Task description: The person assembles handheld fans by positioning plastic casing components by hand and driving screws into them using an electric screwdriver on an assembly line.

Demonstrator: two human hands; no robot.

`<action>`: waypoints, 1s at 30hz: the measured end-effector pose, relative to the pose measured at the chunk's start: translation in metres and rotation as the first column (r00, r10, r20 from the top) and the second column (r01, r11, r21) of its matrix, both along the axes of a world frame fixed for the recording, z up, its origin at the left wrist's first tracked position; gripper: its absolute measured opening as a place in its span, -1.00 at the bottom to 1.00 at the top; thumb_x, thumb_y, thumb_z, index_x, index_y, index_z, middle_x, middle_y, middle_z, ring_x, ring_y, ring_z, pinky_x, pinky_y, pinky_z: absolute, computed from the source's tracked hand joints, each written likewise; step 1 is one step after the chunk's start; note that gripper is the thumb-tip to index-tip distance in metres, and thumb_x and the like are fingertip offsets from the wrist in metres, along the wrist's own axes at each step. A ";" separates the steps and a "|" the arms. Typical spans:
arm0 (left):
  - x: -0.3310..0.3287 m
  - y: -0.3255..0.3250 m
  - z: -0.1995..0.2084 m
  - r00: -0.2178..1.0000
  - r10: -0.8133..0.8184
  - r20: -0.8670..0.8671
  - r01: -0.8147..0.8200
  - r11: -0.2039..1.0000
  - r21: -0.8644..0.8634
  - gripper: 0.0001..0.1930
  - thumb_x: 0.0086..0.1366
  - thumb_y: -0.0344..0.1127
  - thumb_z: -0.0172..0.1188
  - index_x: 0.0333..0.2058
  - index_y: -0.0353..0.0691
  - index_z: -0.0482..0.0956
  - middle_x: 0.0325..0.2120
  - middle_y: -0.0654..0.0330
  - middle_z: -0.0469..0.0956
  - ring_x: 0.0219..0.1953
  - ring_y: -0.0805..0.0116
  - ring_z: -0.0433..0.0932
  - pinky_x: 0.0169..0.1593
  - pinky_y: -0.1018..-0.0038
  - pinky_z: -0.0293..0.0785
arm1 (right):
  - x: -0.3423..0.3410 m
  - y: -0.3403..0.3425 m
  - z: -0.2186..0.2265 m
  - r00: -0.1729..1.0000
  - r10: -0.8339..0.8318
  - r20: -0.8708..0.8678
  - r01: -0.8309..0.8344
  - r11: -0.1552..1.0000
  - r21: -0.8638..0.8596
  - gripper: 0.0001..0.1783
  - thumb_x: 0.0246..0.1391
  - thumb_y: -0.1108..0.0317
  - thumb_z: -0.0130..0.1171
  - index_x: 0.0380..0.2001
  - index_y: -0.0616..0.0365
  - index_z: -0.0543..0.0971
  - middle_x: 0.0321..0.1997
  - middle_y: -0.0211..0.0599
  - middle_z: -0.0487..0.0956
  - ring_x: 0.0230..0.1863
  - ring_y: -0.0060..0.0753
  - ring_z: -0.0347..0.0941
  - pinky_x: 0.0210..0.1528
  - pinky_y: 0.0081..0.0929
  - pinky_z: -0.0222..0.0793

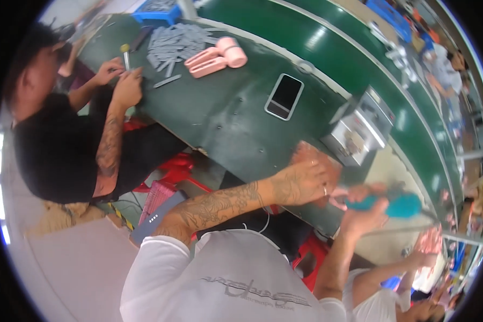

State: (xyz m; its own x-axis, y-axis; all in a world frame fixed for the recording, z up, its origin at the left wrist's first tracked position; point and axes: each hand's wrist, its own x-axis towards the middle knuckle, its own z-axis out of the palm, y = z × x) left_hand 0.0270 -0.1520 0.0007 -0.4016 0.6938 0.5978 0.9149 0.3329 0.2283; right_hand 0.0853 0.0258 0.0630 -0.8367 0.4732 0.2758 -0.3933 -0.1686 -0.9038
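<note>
Left hand point(300, 182) presses flat on a pink piece point(311, 155), steadying it; at three o'clock, right hand point(367, 212) grips a teal power screwdriver point(397, 205).

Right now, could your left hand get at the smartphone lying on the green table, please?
Probably yes: the left hand rests at the table's near edge, and only bare green table lies between it and the smartphone.
</note>
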 end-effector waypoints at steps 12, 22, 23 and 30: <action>-0.087 -0.219 -0.015 0.622 0.782 0.032 -0.780 0.616 0.107 -0.82 0.39 -0.28 0.27 -0.10 -0.17 0.71 -0.08 0.11 0.67 -0.06 -0.05 0.59 0.03 0.04 0.46 | 0.068 0.011 -0.027 0.994 0.039 0.101 -0.051 0.991 0.125 -0.18 0.27 -0.37 0.28 -0.06 0.32 0.43 -0.54 -0.23 0.48 -0.52 -0.30 0.49 -0.44 -0.36 0.45; -0.048 0.024 0.044 0.912 0.017 0.410 -0.144 0.949 0.280 -0.72 0.35 -0.27 0.42 -0.03 -0.21 0.65 -0.07 0.01 0.66 0.00 -0.02 0.66 0.08 0.19 0.59 | 0.075 0.005 -0.021 0.955 0.211 0.209 -0.223 0.974 0.032 -0.27 0.26 -0.19 0.39 -0.01 0.37 0.52 -0.44 -0.21 0.58 -0.39 -0.32 0.56 -0.32 -0.38 0.46; -0.041 0.063 0.033 0.872 -0.058 0.486 -0.074 0.966 0.249 -0.69 0.37 -0.19 0.40 -0.01 -0.19 0.64 -0.07 0.01 0.65 -0.02 -0.03 0.66 0.06 0.20 0.60 | 0.080 0.005 -0.021 0.956 0.202 0.214 -0.205 0.979 -0.006 -0.26 0.24 -0.17 0.43 0.01 0.39 0.51 -0.43 -0.20 0.59 -0.39 -0.31 0.56 -0.29 -0.37 0.47; -0.036 0.180 0.002 0.880 0.127 0.458 -0.044 0.981 -0.188 -0.46 0.47 0.12 0.16 0.13 -0.26 0.58 -0.06 -0.06 0.68 -0.15 -0.02 0.72 -0.08 0.08 0.63 | 0.115 0.025 -0.020 0.979 0.135 0.156 -0.134 0.991 -0.019 -0.40 0.23 0.04 0.49 0.03 0.37 0.56 -0.40 -0.29 0.59 -0.39 -0.49 0.50 -0.32 -0.53 0.39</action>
